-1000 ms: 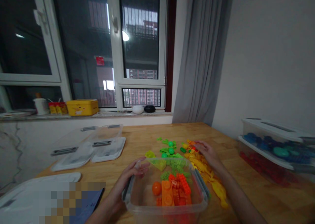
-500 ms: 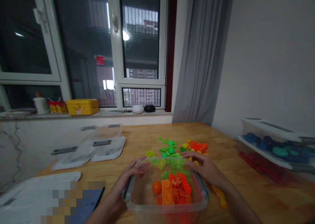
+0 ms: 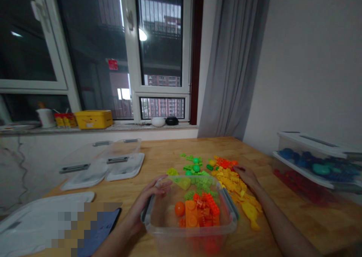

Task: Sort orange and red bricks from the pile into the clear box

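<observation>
A clear plastic box (image 3: 165, 230) with grey side latches stands in front of me, orange and red-orange toy blocks (image 3: 195, 213) and an orange ball (image 3: 180, 208) inside it. My left hand (image 3: 155, 189) grips its far left corner, fingers curled at the rim. Beyond the box's right side, my right hand (image 3: 247, 177) reaches with outstretched fingers to the right edge of the red-orange block pile (image 3: 224, 162). Just left of and below that hand lie yellow toy pieces (image 3: 233, 181) and a yellow fish-shaped toy (image 3: 250, 211). Green pieces (image 3: 202, 183) are behind the box.
On the right stand stacked clear boxes (image 3: 313, 168) of blue and red toys. White lids (image 3: 124, 168) and open clear boxes are at the left, with a larger white lid (image 3: 48, 215) and a dark-edged tablet-like device (image 3: 98, 230) nearer. A yellow box (image 3: 94, 119) sits on the windowsill.
My right hand has left the box's right rim and moved right and away from me to the red-orange pile, uncovering the yellow pieces. My left hand stays on the box.
</observation>
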The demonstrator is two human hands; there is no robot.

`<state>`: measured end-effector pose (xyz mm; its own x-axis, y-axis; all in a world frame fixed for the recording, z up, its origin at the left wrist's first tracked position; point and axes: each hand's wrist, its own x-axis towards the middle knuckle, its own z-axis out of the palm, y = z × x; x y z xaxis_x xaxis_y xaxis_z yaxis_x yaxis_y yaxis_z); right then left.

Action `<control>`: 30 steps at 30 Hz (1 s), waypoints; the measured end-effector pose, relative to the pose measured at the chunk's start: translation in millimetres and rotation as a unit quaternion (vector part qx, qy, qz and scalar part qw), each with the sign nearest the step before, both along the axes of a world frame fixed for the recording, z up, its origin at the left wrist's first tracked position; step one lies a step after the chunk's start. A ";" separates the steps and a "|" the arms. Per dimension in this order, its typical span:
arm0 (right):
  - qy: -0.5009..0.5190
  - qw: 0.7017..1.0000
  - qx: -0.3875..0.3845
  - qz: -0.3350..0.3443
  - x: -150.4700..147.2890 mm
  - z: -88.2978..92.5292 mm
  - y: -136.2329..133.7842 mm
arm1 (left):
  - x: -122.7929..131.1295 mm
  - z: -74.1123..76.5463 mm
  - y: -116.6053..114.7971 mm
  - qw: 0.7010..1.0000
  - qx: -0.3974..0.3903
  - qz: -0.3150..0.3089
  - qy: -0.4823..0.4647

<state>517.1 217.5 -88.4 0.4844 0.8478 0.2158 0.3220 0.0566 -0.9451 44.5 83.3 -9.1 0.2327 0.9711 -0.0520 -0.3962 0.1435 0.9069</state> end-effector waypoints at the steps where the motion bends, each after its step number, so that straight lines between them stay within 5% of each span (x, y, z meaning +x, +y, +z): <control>1: -0.002 1.000 -0.002 0.006 1.0 -2.6 -0.5 | -0.4 0.0 -0.3 1.000 0.010 0.003 0.007; 9: -0.008 0.999 -0.010 0.045 5.3 -4.5 3.7 | 2.8 5.5 -4.6 1.000 0.004 0.017 0.002; 22: 0.011 0.999 -0.013 0.042 -4.3 4.1 -6.3 | -1.7 -5.8 2.7 1.000 0.005 0.009 -0.003; 27: 0.054 0.998 0.031 0.024 -19.7 35.3 -19.1 | -0.5 -4.1 1.0 1.000 0.002 -0.008 -0.014; 30: 0.031 0.993 0.069 0.087 -46.2 69.7 -40.6 | -1.5 -3.8 1.2 1.000 0.006 0.000 -0.003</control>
